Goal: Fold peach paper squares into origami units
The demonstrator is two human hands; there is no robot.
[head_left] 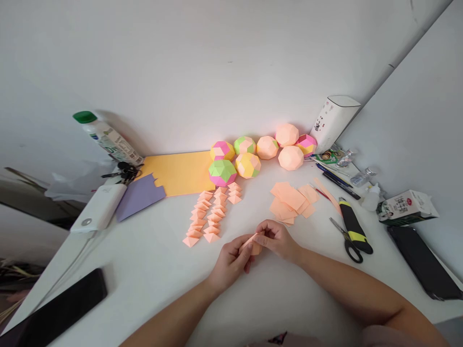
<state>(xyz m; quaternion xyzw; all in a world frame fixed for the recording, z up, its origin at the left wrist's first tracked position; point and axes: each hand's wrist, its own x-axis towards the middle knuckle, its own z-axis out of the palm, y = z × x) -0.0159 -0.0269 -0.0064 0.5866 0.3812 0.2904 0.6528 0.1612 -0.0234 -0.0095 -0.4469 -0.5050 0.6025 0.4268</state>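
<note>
Between my two hands is a small piece of peach paper [256, 247], partly covered by the fingers. My left hand [235, 258] pinches its left side, thumb on top. From the right, my right hand [278, 240] grips the upper edge with thumb and forefinger. Beyond the hands lie rows of folded peach paper pieces [197, 224], standing one behind another. To the right of those is a loose pile of flat peach paper sheets [287, 202]. Several faceted paper balls, among them a green and pink ball [222, 172] and a peach ball [291, 157], sit near the wall.
Scissors [349, 243] and a yellow-black utility knife [354, 226] lie at the right, near pens [336, 178], a carton [405, 206] and a black phone [423, 262]. Orange card [181, 173], purple card [141, 197], a white power bank [99, 207] and another dark phone [61, 308] are at the left.
</note>
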